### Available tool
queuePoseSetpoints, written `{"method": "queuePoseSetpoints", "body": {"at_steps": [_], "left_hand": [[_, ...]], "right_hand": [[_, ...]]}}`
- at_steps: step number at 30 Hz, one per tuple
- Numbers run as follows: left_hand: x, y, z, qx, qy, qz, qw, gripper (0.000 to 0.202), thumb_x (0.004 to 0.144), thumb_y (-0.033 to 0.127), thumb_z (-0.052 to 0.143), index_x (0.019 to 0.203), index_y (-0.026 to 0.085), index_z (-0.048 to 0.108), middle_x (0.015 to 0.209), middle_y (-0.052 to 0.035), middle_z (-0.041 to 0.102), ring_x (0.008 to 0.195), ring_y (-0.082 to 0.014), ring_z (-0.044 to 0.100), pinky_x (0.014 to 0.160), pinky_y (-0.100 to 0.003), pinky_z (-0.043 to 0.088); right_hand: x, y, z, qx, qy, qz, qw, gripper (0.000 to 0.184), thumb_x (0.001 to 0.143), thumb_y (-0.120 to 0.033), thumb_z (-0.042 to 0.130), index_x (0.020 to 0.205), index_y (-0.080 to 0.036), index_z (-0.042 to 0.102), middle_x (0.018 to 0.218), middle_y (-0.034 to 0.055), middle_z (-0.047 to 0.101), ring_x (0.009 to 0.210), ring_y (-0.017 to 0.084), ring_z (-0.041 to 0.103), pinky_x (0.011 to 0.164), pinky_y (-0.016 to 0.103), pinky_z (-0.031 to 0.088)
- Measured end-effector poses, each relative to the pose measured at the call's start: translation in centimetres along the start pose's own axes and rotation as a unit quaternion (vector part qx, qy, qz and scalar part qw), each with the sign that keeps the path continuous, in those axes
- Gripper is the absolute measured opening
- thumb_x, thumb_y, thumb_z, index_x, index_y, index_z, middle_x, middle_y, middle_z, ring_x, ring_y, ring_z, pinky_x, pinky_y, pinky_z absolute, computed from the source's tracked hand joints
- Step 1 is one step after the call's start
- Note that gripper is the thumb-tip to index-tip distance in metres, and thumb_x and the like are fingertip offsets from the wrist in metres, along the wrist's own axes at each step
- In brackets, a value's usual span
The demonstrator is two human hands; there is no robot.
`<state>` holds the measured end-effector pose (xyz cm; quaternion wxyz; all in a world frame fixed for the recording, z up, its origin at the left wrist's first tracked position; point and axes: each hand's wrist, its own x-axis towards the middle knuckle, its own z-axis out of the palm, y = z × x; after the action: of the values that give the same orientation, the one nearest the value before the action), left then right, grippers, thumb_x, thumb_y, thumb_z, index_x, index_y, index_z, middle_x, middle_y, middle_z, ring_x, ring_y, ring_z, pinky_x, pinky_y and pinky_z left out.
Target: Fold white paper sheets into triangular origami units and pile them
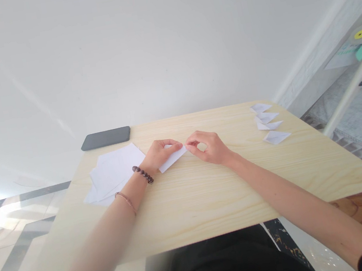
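My left hand [161, 153] and my right hand [209, 147] meet near the middle of a light wooden table [212, 195]. Both pinch a small folded sheet of white paper [172, 159] that lies on the table between them. The left fingers press its upper edge and the right fingertips pinch its right tip. A beaded bracelet and a thin band sit on my left wrist. A stack of white paper sheets [114, 173] lies just left of my left hand.
A dark phone [106, 138] lies at the table's far left corner. Several folded white paper pieces [270, 124] sit in a row at the far right. A white wall stands behind the table; a white rack [351, 91] stands to the right.
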<state>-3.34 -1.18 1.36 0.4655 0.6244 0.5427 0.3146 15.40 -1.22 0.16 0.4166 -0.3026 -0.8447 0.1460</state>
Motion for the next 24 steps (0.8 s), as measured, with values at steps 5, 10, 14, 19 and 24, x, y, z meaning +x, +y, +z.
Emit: {"method": "queuePoseSetpoints", "body": {"at_steps": [5,10,14,19,24], "left_hand": [[-0.24,0.1,0.47,0.065,0.013,0.02,0.998,0.037,0.063,0.051,0.058,0.076,0.017,0.067,0.053,0.0018,0.054,0.044,-0.0075,0.041,0.039,-0.018,0.027],[-0.55,0.44,0.74,0.092,0.023,0.05,0.994,0.034,0.065,0.048,0.057,0.074,0.017,0.067,0.061,0.0011,0.059,0.05,-0.0085,0.045,0.043,-0.018,0.032],[-0.6,0.49,0.71,0.099,0.018,0.05,0.994,0.034,0.065,0.048,0.056,0.074,0.017,0.067,0.06,0.0011,0.058,0.05,-0.0086,0.044,0.043,-0.018,0.032],[-0.63,0.54,0.53,0.098,0.002,0.063,0.993,0.032,0.066,0.047,0.056,0.073,0.017,0.067,0.059,0.002,0.058,0.05,-0.008,0.044,0.044,-0.019,0.032],[-0.52,0.49,0.42,0.086,-0.013,0.073,0.993,0.032,0.065,0.046,0.057,0.072,0.016,0.067,0.063,0.0011,0.06,0.052,-0.0082,0.045,0.046,-0.019,0.033]], "right_hand": [[-0.12,0.66,-0.09,-0.042,-0.047,0.052,0.997,0.018,0.079,-0.028,0.046,0.068,-0.017,0.056,0.062,-0.0006,0.058,0.059,0.01,0.051,0.069,0.026,0.039],[-0.21,0.9,0.07,-0.012,-0.1,0.081,0.992,0.023,0.08,-0.025,0.042,0.064,-0.016,0.057,0.055,-0.0018,0.055,0.052,0.008,0.047,0.06,0.022,0.037],[-0.23,0.65,0.14,0.032,-0.104,0.105,0.988,0.02,0.079,-0.025,0.043,0.067,-0.015,0.056,0.056,-0.0027,0.053,0.049,0.006,0.042,0.048,0.018,0.032],[-0.17,0.35,-0.03,0.023,-0.104,0.075,0.992,0.017,0.077,-0.024,0.044,0.067,-0.016,0.056,0.058,-0.0028,0.051,0.052,0.006,0.042,0.051,0.018,0.032],[-0.14,0.38,0.02,0.033,-0.109,0.078,0.99,0.018,0.077,-0.024,0.043,0.067,-0.016,0.055,0.056,-0.0032,0.048,0.051,0.006,0.039,0.05,0.019,0.031]]}}
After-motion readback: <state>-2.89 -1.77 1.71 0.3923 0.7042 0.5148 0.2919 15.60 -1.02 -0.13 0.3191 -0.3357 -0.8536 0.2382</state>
